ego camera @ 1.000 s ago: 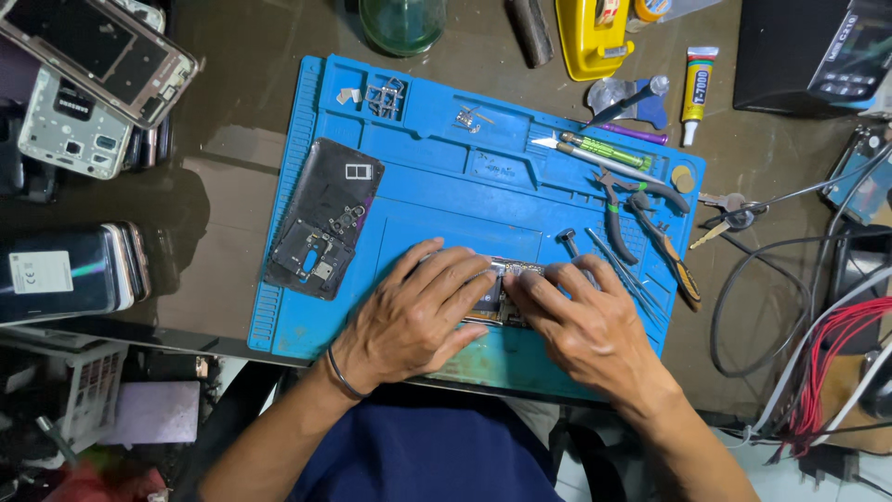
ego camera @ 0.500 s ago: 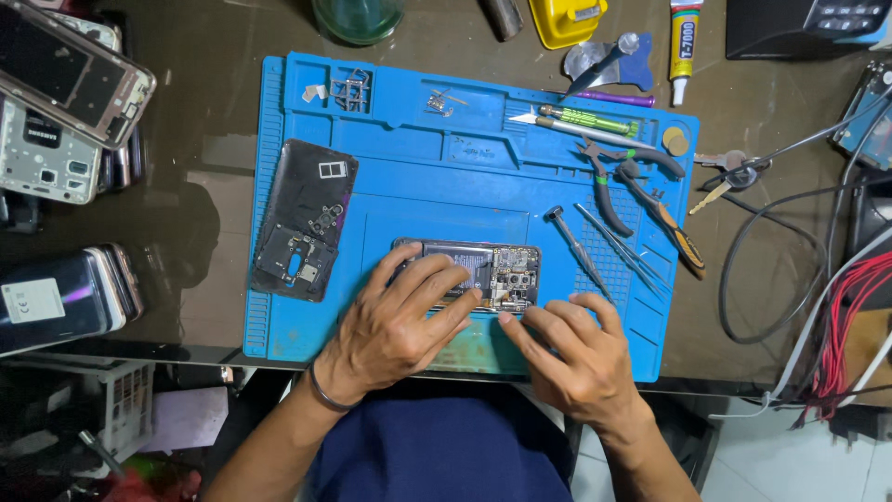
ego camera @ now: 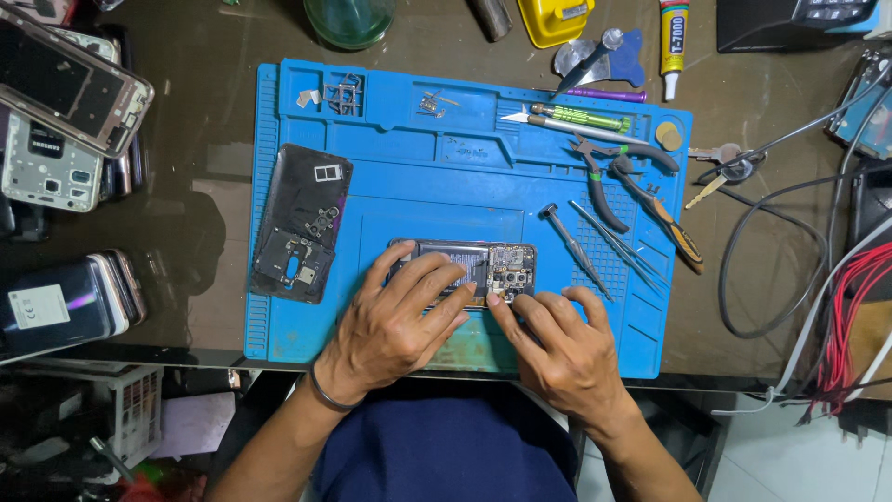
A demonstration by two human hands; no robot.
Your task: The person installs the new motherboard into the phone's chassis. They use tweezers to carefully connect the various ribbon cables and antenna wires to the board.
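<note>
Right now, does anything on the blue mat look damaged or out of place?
The phone under both hands lies opened, its inner parts bare. Its black back cover lies apart at the left edge of the blue mat.

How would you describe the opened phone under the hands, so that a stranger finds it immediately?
Start at the blue work mat on the dark table. Near its front edge lies the opened phone, flat, with the left hand over one end and the right hand at its edge. Unlike the black back cover lying alone to the side, it shows bare circuit parts.
</note>
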